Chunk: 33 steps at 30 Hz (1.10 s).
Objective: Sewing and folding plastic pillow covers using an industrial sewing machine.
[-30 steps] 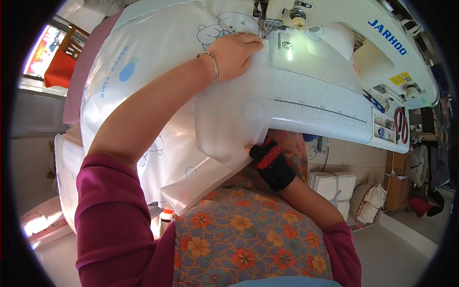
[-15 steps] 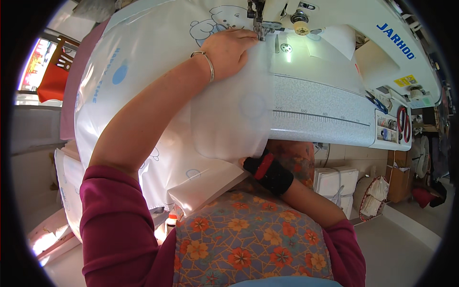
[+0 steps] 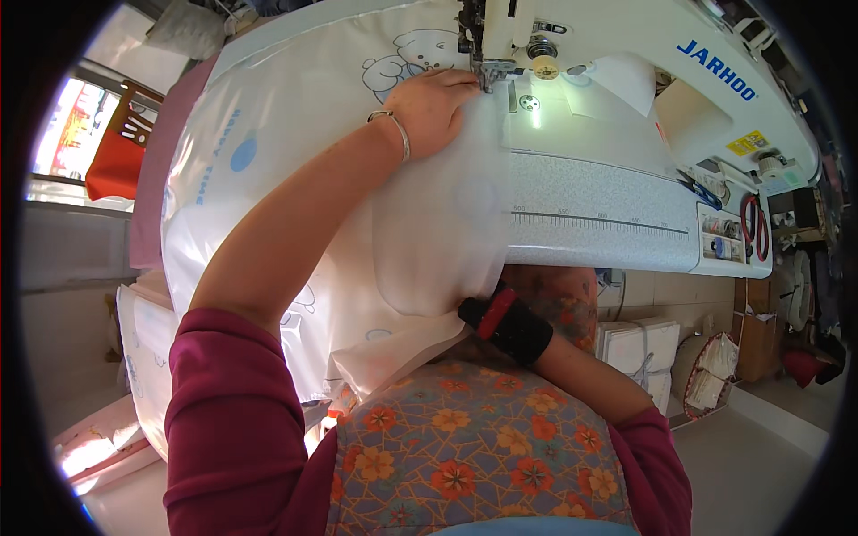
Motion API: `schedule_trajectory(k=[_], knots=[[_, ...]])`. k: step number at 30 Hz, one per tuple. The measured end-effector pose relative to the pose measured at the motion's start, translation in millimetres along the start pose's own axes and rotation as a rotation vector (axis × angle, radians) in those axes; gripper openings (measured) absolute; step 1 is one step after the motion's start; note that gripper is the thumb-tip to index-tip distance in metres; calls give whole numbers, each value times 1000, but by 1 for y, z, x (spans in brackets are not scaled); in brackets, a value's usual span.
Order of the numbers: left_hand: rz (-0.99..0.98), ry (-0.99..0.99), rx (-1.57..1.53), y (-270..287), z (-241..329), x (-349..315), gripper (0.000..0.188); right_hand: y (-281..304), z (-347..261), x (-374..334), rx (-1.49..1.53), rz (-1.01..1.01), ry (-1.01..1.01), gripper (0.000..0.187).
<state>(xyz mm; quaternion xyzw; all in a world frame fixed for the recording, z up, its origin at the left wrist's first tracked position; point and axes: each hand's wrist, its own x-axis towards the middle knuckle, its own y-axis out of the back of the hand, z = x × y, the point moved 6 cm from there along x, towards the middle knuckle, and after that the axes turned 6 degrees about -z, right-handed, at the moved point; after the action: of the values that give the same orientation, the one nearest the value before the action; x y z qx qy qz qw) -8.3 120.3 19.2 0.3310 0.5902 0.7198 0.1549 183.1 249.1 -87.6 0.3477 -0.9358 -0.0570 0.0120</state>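
A translucent whitish plastic sheet (image 3: 438, 223) with blue cartoon prints spreads over the left of the sewing table and hangs down its front. My left hand (image 3: 433, 112) lies on this sheet, palm down with fingers stretched out, and the fingertips are right beside the presser foot (image 3: 487, 79) of a white sewing machine (image 3: 617, 36). Below the table's front edge, my right hand (image 3: 505, 326), in a black wrap with a red band, grips the lower right edge of the sheet. Its fingertips are mostly hidden by the plastic.
Along the table front runs a ruler scale (image 3: 599, 221). At the right corner are a small-parts tray (image 3: 719, 234), red-handled scissors (image 3: 755, 228) and a dark blue tool (image 3: 700, 189). Tied white bundles (image 3: 636, 348) and a basket (image 3: 710, 375) stand below on the right.
The whole view has shifted slightly. My left hand keeps its place beside the presser foot. The right thumb tip, visible before, is now out of sight at the sheet's edge.
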Motion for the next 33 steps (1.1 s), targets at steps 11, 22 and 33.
schedule_trajectory(k=[11,22,33], knots=[[-718,-62,214,29,5,-4,36,249,-82,-51,-756,385,-260,61],[-198,353,124,2,56,-50,63,230,-195,48,-1969,-140,5,32],[-83,526,50,2,69,-48,57,107,-126,66,-1583,-315,178,41]])
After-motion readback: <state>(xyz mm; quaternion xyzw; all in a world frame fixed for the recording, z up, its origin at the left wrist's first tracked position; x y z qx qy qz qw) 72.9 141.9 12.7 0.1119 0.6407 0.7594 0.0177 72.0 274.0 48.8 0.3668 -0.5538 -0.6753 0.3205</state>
